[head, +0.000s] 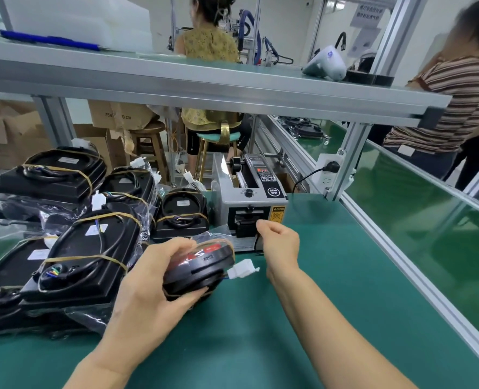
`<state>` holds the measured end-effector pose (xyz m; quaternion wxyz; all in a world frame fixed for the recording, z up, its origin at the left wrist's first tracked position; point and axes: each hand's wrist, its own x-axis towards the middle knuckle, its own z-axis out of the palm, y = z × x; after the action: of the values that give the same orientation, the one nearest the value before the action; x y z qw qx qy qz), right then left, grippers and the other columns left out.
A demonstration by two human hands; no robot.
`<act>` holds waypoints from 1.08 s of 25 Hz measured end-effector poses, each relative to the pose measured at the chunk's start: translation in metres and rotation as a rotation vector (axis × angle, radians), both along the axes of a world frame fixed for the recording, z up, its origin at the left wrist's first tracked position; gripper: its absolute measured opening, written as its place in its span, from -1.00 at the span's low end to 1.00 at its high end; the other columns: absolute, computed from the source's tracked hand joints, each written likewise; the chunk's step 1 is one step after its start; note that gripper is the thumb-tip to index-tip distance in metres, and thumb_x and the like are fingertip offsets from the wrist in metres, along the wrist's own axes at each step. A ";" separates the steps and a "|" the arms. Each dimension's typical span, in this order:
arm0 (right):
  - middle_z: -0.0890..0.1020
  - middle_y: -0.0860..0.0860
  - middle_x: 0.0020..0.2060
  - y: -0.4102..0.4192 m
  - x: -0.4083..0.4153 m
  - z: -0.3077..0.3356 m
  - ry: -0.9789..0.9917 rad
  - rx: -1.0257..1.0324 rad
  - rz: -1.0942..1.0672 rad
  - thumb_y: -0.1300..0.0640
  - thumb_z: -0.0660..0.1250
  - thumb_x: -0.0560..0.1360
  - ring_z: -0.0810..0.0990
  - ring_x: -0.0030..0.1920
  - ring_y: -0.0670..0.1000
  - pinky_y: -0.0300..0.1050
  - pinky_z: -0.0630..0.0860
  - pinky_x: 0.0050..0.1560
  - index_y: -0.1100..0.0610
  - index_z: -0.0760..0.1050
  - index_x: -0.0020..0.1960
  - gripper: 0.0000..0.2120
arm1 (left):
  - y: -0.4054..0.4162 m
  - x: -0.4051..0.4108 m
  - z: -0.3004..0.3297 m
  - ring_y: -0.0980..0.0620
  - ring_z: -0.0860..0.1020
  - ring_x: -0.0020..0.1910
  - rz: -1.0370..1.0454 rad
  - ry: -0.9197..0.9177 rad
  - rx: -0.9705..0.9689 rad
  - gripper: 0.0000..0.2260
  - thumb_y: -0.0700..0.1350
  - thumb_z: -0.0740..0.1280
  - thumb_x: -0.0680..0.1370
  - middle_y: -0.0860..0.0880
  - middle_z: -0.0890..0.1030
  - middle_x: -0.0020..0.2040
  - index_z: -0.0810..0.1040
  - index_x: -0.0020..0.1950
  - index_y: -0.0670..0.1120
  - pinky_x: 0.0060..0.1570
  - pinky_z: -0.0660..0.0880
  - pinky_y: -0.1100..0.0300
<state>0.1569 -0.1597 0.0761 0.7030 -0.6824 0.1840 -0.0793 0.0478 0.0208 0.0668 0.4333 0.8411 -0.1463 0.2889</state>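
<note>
My left hand (151, 279) grips a round black unit (201, 265) with a red display, held on edge just above the green mat (331, 276). A white connector (242, 269) on short wires sticks out of the unit to the right. My right hand (280, 242) hovers in front of the outlet of the grey tape dispenser (249, 203), its fingers curled; whether it pinches a piece of tape I cannot tell.
Several black units (86, 259) bound with rubber bands, some in plastic bags, are piled at the left. An aluminium shelf (204, 82) hangs overhead. A green conveyor (415, 197) runs along the right, past a striped-shirt person (457, 108). Another person (210, 51) sits behind.
</note>
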 end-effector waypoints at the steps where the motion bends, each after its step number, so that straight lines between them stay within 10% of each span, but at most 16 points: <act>1: 0.68 -0.06 -0.17 0.003 0.006 0.000 0.007 -0.009 -0.027 0.22 0.37 0.49 0.63 -0.03 0.03 -0.14 0.53 -0.15 0.00 0.56 -0.32 -0.76 | -0.004 0.001 0.000 0.18 0.54 0.11 0.014 -0.008 -0.001 -0.47 -0.14 0.58 0.28 0.10 0.57 0.09 0.53 0.21 -0.05 0.15 0.40 0.38; 9: 0.65 0.03 -0.21 0.020 0.039 -0.007 0.106 -0.033 -0.148 0.16 0.45 0.44 0.57 -0.16 0.05 -0.17 0.42 -0.12 0.06 0.58 -0.24 -0.90 | -0.011 0.001 0.005 0.11 0.56 0.06 0.062 -0.036 0.003 -0.52 -0.05 0.49 0.27 0.09 0.58 0.05 0.54 0.17 -0.05 0.10 0.45 0.27; 13: 0.43 0.03 -0.39 0.009 0.017 0.020 0.166 0.141 -0.009 0.18 0.39 0.47 0.32 -0.40 -0.02 -0.21 0.29 -0.42 0.12 0.44 -0.28 -0.81 | -0.012 -0.001 0.009 0.05 0.53 0.14 0.116 -0.096 0.085 -0.57 0.06 0.43 0.30 0.06 0.57 0.15 0.56 0.10 -0.10 0.14 0.45 0.10; 18: 0.58 -0.25 0.19 0.001 -0.072 0.055 -0.098 0.104 0.654 0.02 0.46 0.37 0.52 0.11 -0.38 -0.32 0.28 0.08 0.00 0.69 -0.21 -0.93 | -0.016 0.006 0.003 0.12 0.52 0.03 0.132 -0.062 -0.005 -0.51 -0.25 0.58 0.25 0.04 0.55 0.04 0.51 0.12 -0.11 0.08 0.38 0.41; 27: 0.53 -0.09 0.23 0.003 -0.086 0.041 -0.131 0.099 0.555 0.25 0.40 0.46 0.51 0.03 -0.44 -0.61 0.37 -0.17 0.16 0.67 -0.23 -0.89 | -0.030 0.007 0.000 0.03 0.50 0.13 0.099 -0.224 -0.042 -0.57 -0.27 0.46 0.31 -0.01 0.49 0.08 0.45 0.13 -0.10 0.16 0.43 0.18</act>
<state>0.0706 -0.1566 0.1168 0.7407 -0.6649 -0.0519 0.0812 0.0545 -0.0089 0.0665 0.4169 0.8006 -0.1458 0.4050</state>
